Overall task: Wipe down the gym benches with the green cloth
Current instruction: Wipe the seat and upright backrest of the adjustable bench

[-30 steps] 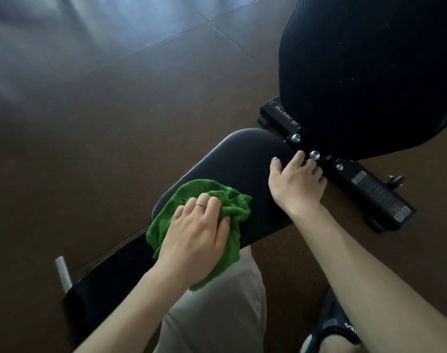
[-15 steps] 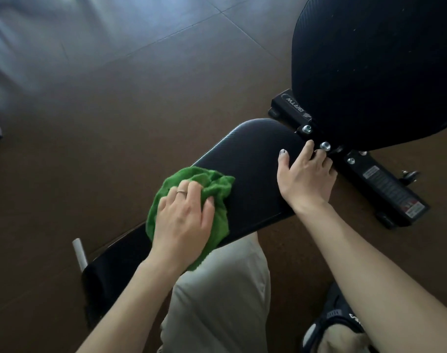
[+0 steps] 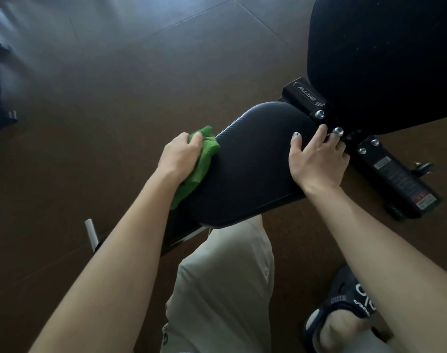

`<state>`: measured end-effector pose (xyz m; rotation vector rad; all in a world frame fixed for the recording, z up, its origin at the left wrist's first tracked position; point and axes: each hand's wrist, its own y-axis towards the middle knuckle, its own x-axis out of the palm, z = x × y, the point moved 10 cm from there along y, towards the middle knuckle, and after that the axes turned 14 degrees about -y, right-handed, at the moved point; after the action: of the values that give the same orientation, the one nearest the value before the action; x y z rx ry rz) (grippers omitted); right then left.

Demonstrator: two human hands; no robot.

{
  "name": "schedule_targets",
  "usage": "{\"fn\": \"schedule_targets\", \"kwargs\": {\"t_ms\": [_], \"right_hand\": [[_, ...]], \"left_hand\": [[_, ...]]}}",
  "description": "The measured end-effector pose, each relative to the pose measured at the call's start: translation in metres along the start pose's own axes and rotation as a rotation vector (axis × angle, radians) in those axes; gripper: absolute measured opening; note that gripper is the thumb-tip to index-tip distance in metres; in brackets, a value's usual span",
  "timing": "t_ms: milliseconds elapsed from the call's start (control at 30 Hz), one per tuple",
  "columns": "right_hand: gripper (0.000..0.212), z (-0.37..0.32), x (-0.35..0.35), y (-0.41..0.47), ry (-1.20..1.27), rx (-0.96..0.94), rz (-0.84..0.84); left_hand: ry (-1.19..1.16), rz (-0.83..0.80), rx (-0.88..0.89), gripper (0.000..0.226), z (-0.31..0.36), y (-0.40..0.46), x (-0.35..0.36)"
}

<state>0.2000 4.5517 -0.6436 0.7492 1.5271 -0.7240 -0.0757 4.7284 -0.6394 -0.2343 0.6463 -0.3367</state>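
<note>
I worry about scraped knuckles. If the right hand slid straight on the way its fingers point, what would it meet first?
Probably the bolt on the frame, just ahead of the right hand; the back pad rises behind. Depth is unclear.

The seat pad point(image 3: 248, 171) is black with a fine woven pattern. The cloth point(image 3: 206, 155) at its left edge is bright green. The floor point(image 3: 90, 128) around it is dark brown.

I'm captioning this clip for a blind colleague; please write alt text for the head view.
A person's left hand grips a crumpled green cloth against the left side of a black textured padded bench seat, while the right hand rests on the seat's far end beside the black metal frame.
</note>
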Motion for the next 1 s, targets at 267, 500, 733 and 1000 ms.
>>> {"fn": "schedule_targets", "kwargs": {"t_ms": [267, 500, 733, 1000], "right_hand": [[0.073, -0.001, -0.002, -0.003, -0.005, 0.003, -0.008], [0.069, 0.005, 0.002, 0.001, 0.113, 0.04, -0.071], [0.061, 0.017, 0.001, 0.01, 0.386, 0.136, -0.166], [0.06, 0.05, 0.032, 0.011, 1.23, 0.424, -0.47]], "left_hand": [[-0.229, 0.334, -0.05, 0.037, -0.036, -0.065, -0.029], [-0.15, 0.592, 0.122, 0.027, -0.028, -0.15, -0.007], [0.639, 0.247, 0.871, 0.023, 0.049, -0.191, 0.106], [0.654, -0.075, 1.05, 0.021, 0.117, -0.15, 0.202]]}}
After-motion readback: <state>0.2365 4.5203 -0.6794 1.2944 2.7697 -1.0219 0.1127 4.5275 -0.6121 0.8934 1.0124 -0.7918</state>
